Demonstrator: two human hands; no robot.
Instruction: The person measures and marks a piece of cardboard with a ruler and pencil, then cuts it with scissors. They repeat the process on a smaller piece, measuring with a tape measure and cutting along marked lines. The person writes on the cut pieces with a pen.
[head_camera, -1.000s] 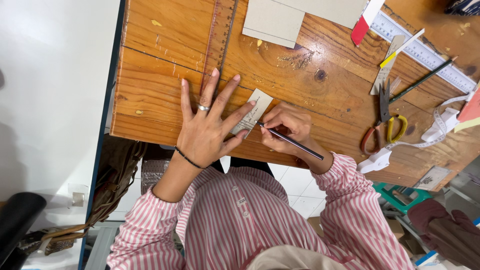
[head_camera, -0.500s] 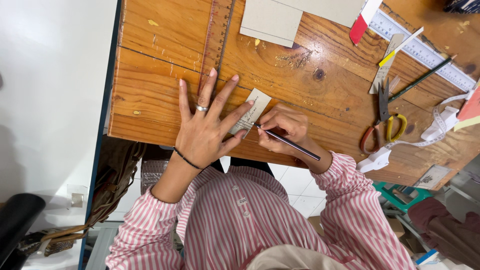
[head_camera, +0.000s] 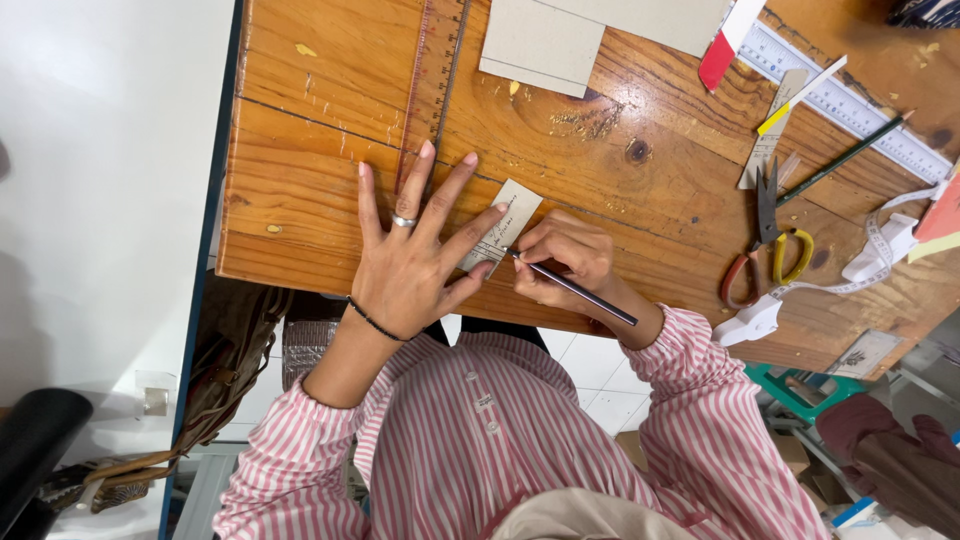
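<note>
The card strip lies on the table between the left hand and the right hand. The scissors lie well apart, beside the tape measure. A ruler lies beyond the left hand's fingertips.

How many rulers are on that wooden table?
2. A brown ruler runs from the top edge down under the left hand; a clear ruler lies at the upper right. Others may lie beyond the picture's edge.

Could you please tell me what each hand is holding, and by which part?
The right hand grips a pencil near its tip; the left hand holds nothing, pressing flat on a paper strip.
</note>
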